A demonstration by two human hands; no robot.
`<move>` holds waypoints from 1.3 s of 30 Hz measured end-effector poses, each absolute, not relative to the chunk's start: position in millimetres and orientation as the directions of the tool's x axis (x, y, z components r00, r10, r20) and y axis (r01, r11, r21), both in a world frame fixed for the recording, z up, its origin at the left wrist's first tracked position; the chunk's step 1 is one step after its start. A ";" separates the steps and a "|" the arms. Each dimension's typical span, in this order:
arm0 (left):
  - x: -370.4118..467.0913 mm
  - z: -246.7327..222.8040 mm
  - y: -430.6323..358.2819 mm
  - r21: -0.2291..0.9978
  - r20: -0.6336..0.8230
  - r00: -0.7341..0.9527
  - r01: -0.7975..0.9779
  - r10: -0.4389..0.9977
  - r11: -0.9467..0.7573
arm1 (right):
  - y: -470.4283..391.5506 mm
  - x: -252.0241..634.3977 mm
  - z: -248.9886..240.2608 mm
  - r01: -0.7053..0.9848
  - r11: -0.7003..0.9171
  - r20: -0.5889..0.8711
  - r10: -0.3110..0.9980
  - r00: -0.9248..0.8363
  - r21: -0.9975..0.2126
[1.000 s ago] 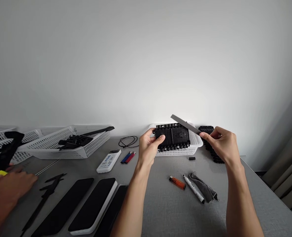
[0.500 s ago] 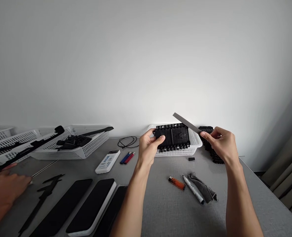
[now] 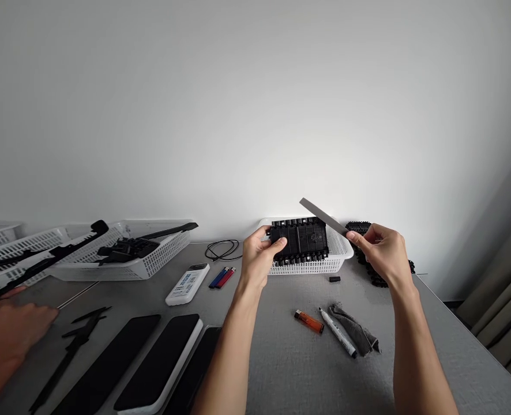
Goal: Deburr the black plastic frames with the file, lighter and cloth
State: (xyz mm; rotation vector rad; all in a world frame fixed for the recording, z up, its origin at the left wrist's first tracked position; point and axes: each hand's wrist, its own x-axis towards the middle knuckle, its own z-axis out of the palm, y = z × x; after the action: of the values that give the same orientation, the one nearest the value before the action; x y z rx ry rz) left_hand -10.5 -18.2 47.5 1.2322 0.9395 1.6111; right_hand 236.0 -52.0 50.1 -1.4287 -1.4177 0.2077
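Note:
My left hand (image 3: 259, 253) grips the left end of a black plastic part (image 3: 310, 239), a rectangular panel with rows of small lugs along its long edges. Its thumb lies on the panel's face. In my right hand (image 3: 379, 248) a thin, flat grey strip (image 3: 322, 214) is pinched near its lower end. The strip slants up to the left, by the panel's upper right corner; whether they touch I cannot tell. Behind the panel stands a white perforated basket (image 3: 342, 251). More black toothed parts (image 3: 374, 271) lie partly hidden behind my right hand.
On the table lie an orange lighter (image 3: 309, 321), a marker (image 3: 337, 331), its black cap (image 3: 334, 279), a grey cloth (image 3: 354, 328), two lighters (image 3: 221, 278), a white case (image 3: 188, 284) and calipers (image 3: 71, 351). Dark slabs (image 3: 158, 363) lie front left. A co-worker's hand (image 3: 17, 328) holds a long black part (image 3: 50, 259).
Both my hands, with the panel and the strip, appear slightly further left. The view has shifted a little too. My grips stay the same.

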 end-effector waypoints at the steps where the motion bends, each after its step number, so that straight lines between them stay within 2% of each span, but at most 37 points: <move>1: -10.6 48.2 -18.7 0.923 0.315 -0.123 -0.192 0.941 -0.334 | -52.1 235.7 49.9 0.619 0.271 0.523 0.808 0.270 -0.738; 8: -10.2 49.1 -21.2 0.927 0.320 -0.150 -0.153 0.936 -0.341 | -48.0 242.4 47.9 0.623 0.248 0.532 0.782 0.323 -0.742; 13: -4.9 47.3 -21.7 0.928 0.349 -0.108 -0.096 0.931 -0.359 | -55.6 218.7 51.6 0.603 0.323 0.511 0.843 0.167 -0.729; 17: -2.0 47.4 -24.8 0.916 0.392 -0.086 -0.055 0.916 -0.397 | -58.0 194.3 52.8 0.638 0.306 0.478 0.871 0.111 -0.706; 20: -3.8 46.4 -23.5 0.915 0.385 -0.100 -0.088 0.918 -0.393 | -53.1 202.0 50.8 0.624 0.295 0.466 0.876 0.125 -0.723; 25: -8.0 42.3 -18.0 0.915 0.379 -0.126 -0.100 0.917 -0.392 | -50.9 232.6 49.1 0.619 0.228 0.462 0.852 0.247 -0.752; 31: -8.6 45.2 -21.7 0.911 0.392 -0.112 -0.092 0.913 -0.402 | -53.9 225.8 51.0 0.612 0.277 0.482 0.853 0.197 -0.740; 36: -9.5 48.8 -23.2 0.921 0.357 -0.153 -0.107 0.921 -0.375 | -48.8 240.2 47.9 0.590 0.232 0.476 0.827 0.298 -0.773; 39: -8.1 50.7 -23.8 0.918 0.349 -0.149 -0.145 0.925 -0.370 | -51.8 244.6 48.0 0.559 0.265 0.481 0.830 0.281 -0.786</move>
State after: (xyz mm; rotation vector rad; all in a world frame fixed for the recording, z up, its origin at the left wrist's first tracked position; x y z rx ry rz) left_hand -8.1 -23.8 50.7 1.2785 0.9672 1.6458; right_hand 244.6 -51.8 48.0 -1.4102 -1.3941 0.3004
